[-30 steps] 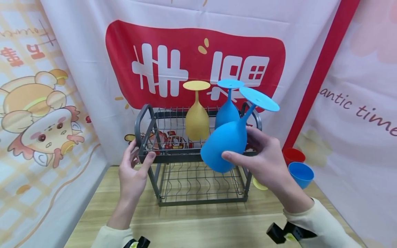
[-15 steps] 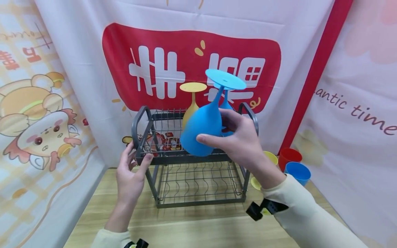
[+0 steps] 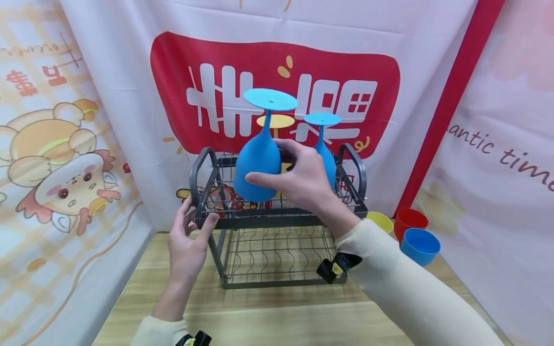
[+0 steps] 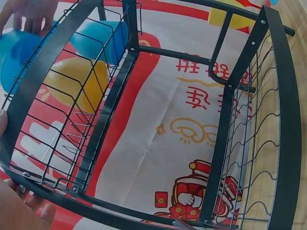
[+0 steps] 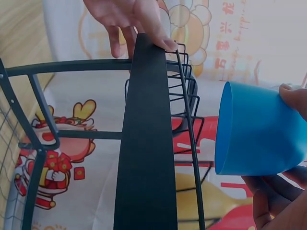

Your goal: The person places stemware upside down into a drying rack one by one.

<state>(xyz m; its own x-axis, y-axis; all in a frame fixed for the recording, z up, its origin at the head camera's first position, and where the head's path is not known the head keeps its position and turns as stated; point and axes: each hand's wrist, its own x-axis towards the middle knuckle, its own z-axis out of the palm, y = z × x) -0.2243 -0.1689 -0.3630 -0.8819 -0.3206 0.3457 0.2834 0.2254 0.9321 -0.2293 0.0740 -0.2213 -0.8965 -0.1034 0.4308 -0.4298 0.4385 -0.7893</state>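
Right hand (image 3: 300, 179) grips one of two blue goblets (image 3: 257, 163); left hand (image 3: 189, 247), one rack (image 3: 259, 222); apparently three cups (image 3: 410, 220), four o'clock.

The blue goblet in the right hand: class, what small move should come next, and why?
Probably lower the held goblet into the rack: the right hand holds it upside down, the right wrist view shows a gap between it and the wires, a yellow goblet and a second blue goblet stand rim-down there, and the left hand grips the rack's corner.
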